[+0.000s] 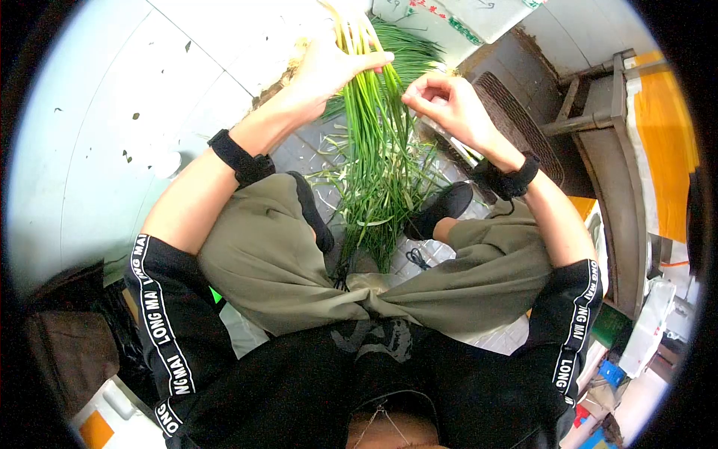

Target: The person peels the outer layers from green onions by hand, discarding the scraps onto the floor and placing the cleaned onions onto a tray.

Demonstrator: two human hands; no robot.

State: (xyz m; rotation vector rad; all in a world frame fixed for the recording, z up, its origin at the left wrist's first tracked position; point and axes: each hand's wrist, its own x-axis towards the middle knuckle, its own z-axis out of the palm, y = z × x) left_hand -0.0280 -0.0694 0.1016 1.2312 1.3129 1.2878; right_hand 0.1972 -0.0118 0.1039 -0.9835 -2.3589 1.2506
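Observation:
My left hand (333,67) is wrapped round a bunch of garlic chives (366,105) near the pale stem ends. The long green leaves hang down from it between my feet. Just right of the bunch, my right hand (446,106) is closed in a pinch, fingertips close to the outer leaves. Whatever lies between those fingertips is too small to make out. Behind the bunch a larger pile of green chives (415,49) rests on the floor. Loose trimmed leaves (336,176) and pale scraps lie scattered below my hands.
My black shoes (443,211) flank the scraps on the tiled floor. A white foam box (479,19) stands at the back, with a dark woven mat (516,123) to its right. A wooden frame (628,150) stands at right; a white tiled wall (105,97) rises at left.

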